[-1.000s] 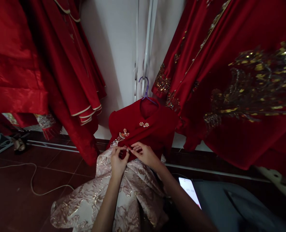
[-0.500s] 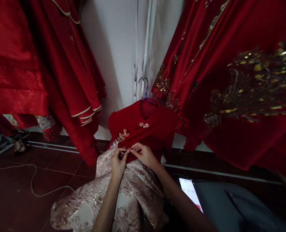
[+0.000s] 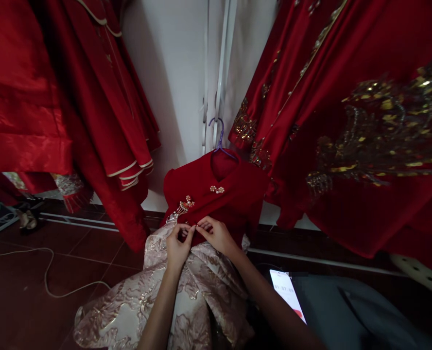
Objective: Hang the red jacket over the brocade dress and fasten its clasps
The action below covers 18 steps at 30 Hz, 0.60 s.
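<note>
A red dress top (image 3: 197,177) hangs on a purple hanger (image 3: 221,131), with a pink-and-gold brocade skirt (image 3: 157,287) spread out below it. Over the red cloth near the waist, my left hand (image 3: 178,247) is closed in a pinch, thumb against fingertips. My right hand (image 3: 218,236) pinches right beside it, and the fingertips of both nearly meet. Whatever lies between them is too small to make out. Just above the hands are a beaded brooch with dangling strands (image 3: 185,206) and a smaller pearl ornament (image 3: 216,189) near the neckline.
Red garments (image 3: 117,107) hang on the left, and gold-sequined red ones (image 3: 376,136) on the right. A lit phone (image 3: 287,295) rests on a grey surface (image 3: 347,311) at lower right. A thin cable (image 3: 50,272) crosses the tiled floor near a shoe (image 3: 26,219).
Both hands stay pinched at the same spot on the red cloth, with only slight finger movement. The view has shifted very slightly.
</note>
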Each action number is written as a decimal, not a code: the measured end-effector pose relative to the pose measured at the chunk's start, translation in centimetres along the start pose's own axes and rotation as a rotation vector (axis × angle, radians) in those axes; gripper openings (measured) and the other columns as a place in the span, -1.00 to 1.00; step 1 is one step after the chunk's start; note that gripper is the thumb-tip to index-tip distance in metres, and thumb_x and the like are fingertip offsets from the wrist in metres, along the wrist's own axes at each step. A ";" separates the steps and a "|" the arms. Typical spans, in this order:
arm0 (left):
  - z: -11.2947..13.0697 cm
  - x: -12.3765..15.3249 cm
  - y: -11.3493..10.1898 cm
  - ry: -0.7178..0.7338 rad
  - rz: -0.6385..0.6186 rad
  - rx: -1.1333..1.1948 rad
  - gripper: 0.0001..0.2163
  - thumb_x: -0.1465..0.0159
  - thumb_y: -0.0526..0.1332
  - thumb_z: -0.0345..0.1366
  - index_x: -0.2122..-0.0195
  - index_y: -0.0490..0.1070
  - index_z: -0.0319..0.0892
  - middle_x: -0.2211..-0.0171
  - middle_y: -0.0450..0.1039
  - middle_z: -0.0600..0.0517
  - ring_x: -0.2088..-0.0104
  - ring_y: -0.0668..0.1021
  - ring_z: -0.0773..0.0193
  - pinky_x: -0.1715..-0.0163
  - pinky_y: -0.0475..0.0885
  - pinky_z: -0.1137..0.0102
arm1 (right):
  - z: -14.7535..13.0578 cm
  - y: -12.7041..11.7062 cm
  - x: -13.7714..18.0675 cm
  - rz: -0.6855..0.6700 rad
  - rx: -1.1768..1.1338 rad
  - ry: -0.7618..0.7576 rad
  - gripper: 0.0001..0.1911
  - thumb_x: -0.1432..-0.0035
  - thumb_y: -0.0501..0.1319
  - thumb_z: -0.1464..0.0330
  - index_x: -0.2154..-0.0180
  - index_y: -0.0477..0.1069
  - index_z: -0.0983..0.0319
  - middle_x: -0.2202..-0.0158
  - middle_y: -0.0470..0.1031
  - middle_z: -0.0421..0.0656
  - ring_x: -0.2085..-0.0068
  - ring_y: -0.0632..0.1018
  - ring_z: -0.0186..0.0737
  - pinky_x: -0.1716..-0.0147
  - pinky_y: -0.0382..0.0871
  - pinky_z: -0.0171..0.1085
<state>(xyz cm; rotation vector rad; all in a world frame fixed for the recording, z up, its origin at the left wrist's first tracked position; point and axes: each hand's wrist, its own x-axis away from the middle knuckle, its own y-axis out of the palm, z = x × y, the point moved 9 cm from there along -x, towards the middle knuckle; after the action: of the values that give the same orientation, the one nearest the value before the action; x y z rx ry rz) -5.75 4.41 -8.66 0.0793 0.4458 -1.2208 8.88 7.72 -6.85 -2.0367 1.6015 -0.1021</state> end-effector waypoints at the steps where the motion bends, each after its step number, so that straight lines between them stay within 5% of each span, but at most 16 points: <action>1: -0.1 -0.4 0.0 -0.029 -0.010 0.044 -0.75 -0.13 0.21 -0.09 0.39 0.41 -0.20 0.47 0.43 0.04 0.44 0.45 0.33 0.36 0.35 0.44 | -0.2 -0.2 0.0 -0.017 -0.017 0.002 -0.77 -0.08 0.20 0.22 0.31 0.41 0.25 0.36 0.53 -0.13 0.34 0.52 -0.29 0.33 0.39 -0.33; 9: 0.0 -5.1 2.3 -0.310 -0.119 0.453 -0.60 -0.05 0.23 0.05 0.41 0.44 -0.26 0.44 0.51 -0.03 0.47 0.52 0.33 0.37 0.43 0.41 | -3.6 -1.7 1.7 -0.449 -0.301 0.079 -0.72 0.05 0.29 0.20 0.36 0.40 0.28 0.35 0.51 -0.15 0.29 0.51 -0.27 0.26 0.36 -0.30; 18: 0.4 -3.6 4.4 -0.470 -0.218 0.650 -0.60 -0.01 0.28 0.00 0.33 0.47 -0.28 0.38 0.53 -0.05 0.42 0.53 0.33 0.40 0.39 0.47 | -4.6 -1.0 2.7 -0.592 -0.423 0.063 -0.72 0.02 0.28 0.21 0.35 0.40 0.30 0.42 0.45 -0.20 0.39 0.45 -0.36 0.35 0.31 -0.35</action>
<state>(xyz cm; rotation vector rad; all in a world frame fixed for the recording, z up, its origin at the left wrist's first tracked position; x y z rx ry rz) -2.58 8.99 -7.75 0.2963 -0.3722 -1.5084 8.76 3.67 -3.21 -2.8128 1.0624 -0.0422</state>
